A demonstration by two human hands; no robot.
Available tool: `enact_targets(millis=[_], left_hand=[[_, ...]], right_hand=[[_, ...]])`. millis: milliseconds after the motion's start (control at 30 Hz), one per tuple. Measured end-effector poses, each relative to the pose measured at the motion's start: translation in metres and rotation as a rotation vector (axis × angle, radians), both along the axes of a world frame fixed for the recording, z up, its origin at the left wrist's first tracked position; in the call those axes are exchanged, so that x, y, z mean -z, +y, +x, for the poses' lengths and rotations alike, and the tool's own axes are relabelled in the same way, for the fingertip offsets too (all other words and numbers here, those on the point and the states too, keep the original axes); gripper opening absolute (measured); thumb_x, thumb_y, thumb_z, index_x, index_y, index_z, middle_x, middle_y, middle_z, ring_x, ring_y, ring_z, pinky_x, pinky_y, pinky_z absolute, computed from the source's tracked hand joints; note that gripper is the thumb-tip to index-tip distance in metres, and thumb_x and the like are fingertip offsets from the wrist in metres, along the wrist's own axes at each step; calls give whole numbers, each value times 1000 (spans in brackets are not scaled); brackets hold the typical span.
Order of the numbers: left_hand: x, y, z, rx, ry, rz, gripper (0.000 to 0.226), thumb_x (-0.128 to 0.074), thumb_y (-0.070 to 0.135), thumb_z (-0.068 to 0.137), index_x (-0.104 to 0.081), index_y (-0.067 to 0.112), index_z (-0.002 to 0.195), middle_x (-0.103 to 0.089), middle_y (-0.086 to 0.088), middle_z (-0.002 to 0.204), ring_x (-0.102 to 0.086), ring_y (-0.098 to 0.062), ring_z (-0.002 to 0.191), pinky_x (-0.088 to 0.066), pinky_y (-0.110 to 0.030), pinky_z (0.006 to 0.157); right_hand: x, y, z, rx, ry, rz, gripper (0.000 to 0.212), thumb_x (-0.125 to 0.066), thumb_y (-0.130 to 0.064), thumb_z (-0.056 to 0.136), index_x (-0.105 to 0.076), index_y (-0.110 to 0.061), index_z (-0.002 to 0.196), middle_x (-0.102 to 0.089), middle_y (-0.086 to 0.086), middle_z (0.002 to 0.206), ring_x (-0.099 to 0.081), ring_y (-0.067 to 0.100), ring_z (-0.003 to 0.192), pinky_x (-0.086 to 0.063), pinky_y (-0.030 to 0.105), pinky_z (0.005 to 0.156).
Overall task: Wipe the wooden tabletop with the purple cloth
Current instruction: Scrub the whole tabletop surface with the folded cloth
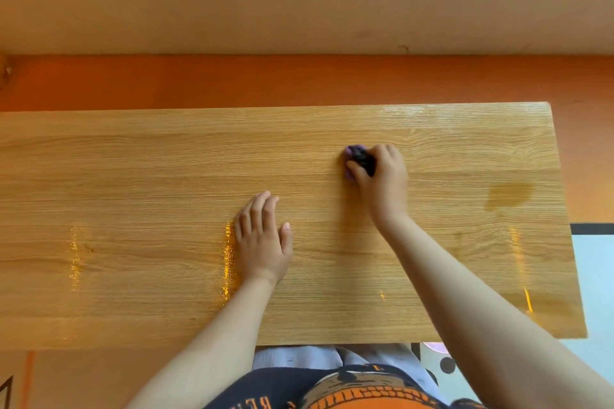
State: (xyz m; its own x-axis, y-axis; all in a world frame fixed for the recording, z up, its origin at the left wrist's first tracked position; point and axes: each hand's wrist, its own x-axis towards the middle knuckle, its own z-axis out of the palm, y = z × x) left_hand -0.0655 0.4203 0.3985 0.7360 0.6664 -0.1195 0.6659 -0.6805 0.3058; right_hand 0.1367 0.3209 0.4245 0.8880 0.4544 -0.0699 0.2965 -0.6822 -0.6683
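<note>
The wooden tabletop [133, 176] fills the middle of the head view, light oak with long grain lines. A purple cloth [357, 158], bunched small with a dark patch, is pressed to the wood right of centre. My right hand [382, 179] is shut on the cloth, with the fingers curled over it and only its left part showing. Flat on the table lies my left hand [262, 239], palm down with fingers apart, nearer the front edge and holding nothing.
A darker damp patch [508, 197] marks the wood near the right end. Shiny streaks [229, 256] run across the front half. The table's right edge [564, 209] borders an orange floor [299, 83] and a pale mat [594, 269]. A wall stands behind.
</note>
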Motion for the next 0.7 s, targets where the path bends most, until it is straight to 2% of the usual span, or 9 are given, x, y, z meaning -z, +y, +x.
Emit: enact_targets(millis=[167, 233, 333, 433, 467, 567, 700], left_hand=[[0, 0, 0, 5, 0, 10, 49, -43, 31, 87, -48, 11, 131, -47, -9, 140, -41, -30, 127, -29, -44, 108], [1, 0, -1, 6, 3, 15, 49, -43, 31, 87, -47, 11, 132, -46, -9, 140, -40, -30, 127, -27, -43, 108], [2, 0, -1, 9, 2, 12, 49, -43, 31, 87, -47, 11, 132, -46, -9, 140, -40, -30, 128, -27, -43, 108], [2, 1, -1, 8, 0, 3, 49, -43, 32, 87, -46, 11, 132, -46, -9, 140, -41, -30, 127, -29, -44, 108], [2, 1, -1, 6, -5, -1, 49, -43, 32, 87, -46, 11, 131, -47, -9, 140, -41, -30, 127, -30, -45, 107], [1, 1, -1, 5, -20, 0, 49, -43, 32, 87, -47, 11, 131, -48, -10, 139, -40, -29, 127, -31, -46, 107], [1, 1, 0, 6, -14, -1, 49, -43, 32, 87, -46, 12, 131, -48, -9, 138, -39, -28, 127, -31, -46, 106]], right_hand=[[-1, 38, 25, -147, -27, -30, 27, -69, -28, 81, -57, -7, 92, -53, 5, 96, -46, 20, 93, -34, 27, 68], [-3, 31, 47, -88, -29, -14, 25, -69, -27, 81, -57, -7, 91, -54, 6, 96, -47, 21, 92, -32, 26, 69], [-3, 2, 84, 113, -23, -10, 25, -68, -27, 80, -60, -7, 94, -59, 12, 99, -52, 25, 93, -29, 23, 72], [-2, -35, 111, 286, -46, -72, 31, -67, -32, 80, -60, -6, 96, -59, 16, 101, -54, 30, 95, -37, 31, 79], [-3, -44, 116, 321, -47, -92, 32, -67, -31, 81, -59, -5, 97, -59, 17, 103, -53, 30, 97, -37, 29, 81], [-3, -53, 115, 376, -63, -135, 32, -65, -30, 84, -57, -3, 100, -57, 16, 107, -51, 28, 100, -32, 22, 79], [-4, -23, 94, 334, -66, -96, 29, -66, -29, 82, -57, -4, 95, -58, 16, 102, -52, 30, 98, -35, 30, 82]])
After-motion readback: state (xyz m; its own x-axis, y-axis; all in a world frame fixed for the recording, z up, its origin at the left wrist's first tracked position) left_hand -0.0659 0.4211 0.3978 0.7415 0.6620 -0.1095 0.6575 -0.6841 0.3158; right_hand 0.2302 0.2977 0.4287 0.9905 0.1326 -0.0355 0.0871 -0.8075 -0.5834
